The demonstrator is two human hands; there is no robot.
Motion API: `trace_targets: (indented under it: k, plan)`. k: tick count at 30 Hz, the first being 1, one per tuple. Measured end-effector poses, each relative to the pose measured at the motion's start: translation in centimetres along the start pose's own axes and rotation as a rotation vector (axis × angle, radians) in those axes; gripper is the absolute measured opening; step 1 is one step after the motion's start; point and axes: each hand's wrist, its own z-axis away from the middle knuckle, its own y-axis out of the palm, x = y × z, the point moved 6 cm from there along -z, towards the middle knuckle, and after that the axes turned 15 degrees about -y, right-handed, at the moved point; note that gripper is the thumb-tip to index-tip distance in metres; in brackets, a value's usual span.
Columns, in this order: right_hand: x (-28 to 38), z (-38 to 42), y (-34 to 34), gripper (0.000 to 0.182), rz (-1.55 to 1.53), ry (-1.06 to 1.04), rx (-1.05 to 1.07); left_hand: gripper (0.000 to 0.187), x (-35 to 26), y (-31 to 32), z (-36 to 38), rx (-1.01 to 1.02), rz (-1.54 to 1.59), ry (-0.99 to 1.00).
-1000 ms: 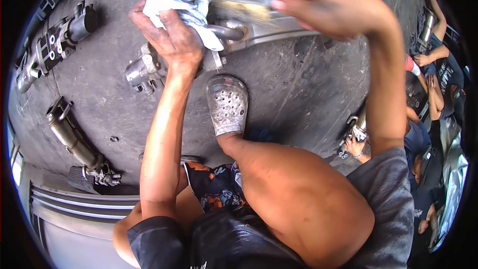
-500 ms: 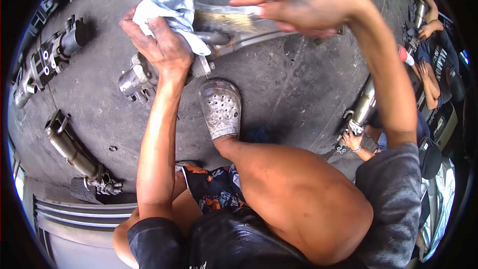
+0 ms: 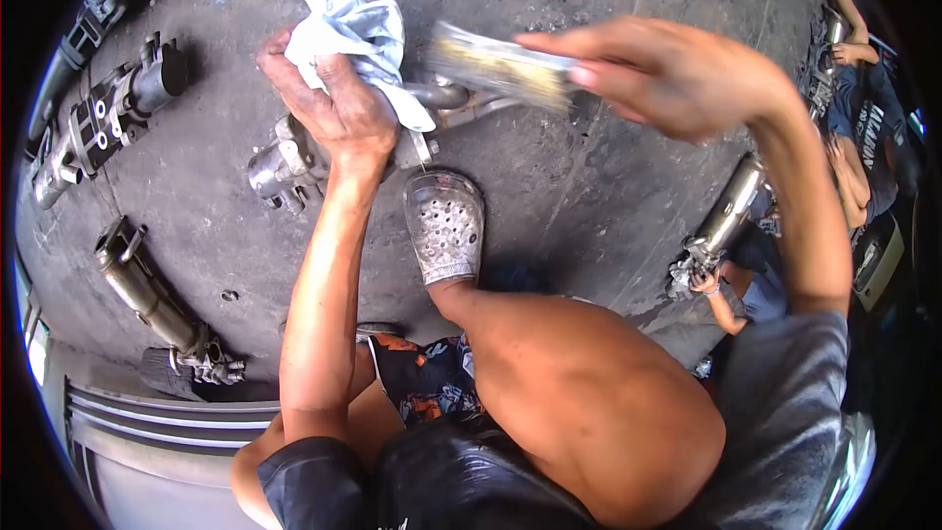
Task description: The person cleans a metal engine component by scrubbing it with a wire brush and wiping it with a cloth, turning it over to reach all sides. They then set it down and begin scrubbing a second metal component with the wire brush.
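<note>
A crumpled light-blue cloth (image 3: 353, 31) is bunched in my left hand (image 3: 343, 120), its fingers closed around it. Under that hand lies a metal engine part (image 3: 287, 165) with a bent pipe (image 3: 437, 95); whether the hand also grips the metal is hidden. My right hand (image 3: 687, 79) holds a brush (image 3: 502, 67) with pale yellow bristles facing down. The brush is blurred by motion and hangs over the pipe end of the part, to the right of the cloth. Contact between bristles and metal cannot be made out.
My shoe (image 3: 446, 226) stands just below the part. On the left floor lie a cylindrical metal part (image 3: 147, 299) and a larger dark assembly (image 3: 108, 118). At right, a co-worker's hand (image 3: 705, 282) touches another metal cylinder (image 3: 731, 201); other people sit beyond.
My right hand and the brush have shifted down and slightly right, away from the long arm of the part. My left hand and cloth appear slightly lower and further right.
</note>
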Motion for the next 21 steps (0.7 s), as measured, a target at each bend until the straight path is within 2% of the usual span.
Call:
trace_targets:
  k: [1, 3, 8, 10, 12, 14, 16, 18, 21]
  plan:
    - [-0.5, 1.3, -0.3, 0.043, -0.119, 0.100, 0.059, 0.046, 0.0, -0.1, 0.0, -0.012, -0.019, 0.005]
    - [-0.5, 1.2, -0.2, 0.042, -0.118, 0.093, 0.061, 0.045, 0.2, -0.2, 0.1, -0.023, -0.102, 0.057]
    - [-1.5, -6.6, 3.0, 0.043, 0.349, -0.487, -0.271, 0.042, -0.6, 0.1, 0.0, -0.004, -0.015, -0.045]
    - [-0.4, -3.7, 2.6, 0.044, 0.193, -0.211, -0.132, 0.041, -0.5, 0.0, 0.1, 0.008, -0.011, -0.035]
    - [-0.9, -1.1, 3.1, 0.045, 0.032, -0.232, -0.212, 0.040, -0.2, 0.0, 0.3, 0.018, -0.001, 0.005]
    - [-0.5, -0.7, 2.7, 0.045, 0.023, -0.183, -0.152, 0.040, 0.3, -0.1, 0.0, -0.013, -0.075, 0.050]
    - [-0.5, -1.9, 2.8, 0.045, 0.097, -0.243, -0.174, 0.040, 0.3, 0.0, 0.1, -0.012, -0.088, 0.044]
    - [-2.5, -5.7, 3.7, 0.046, 0.272, -0.415, -0.265, 0.039, -0.4, 0.1, 0.1, 0.002, -0.038, -0.016]
    - [-4.0, -5.1, 5.5, 0.047, 0.219, -0.475, -0.486, 0.038, -0.7, 0.4, -0.2, 0.026, -0.048, -0.007]
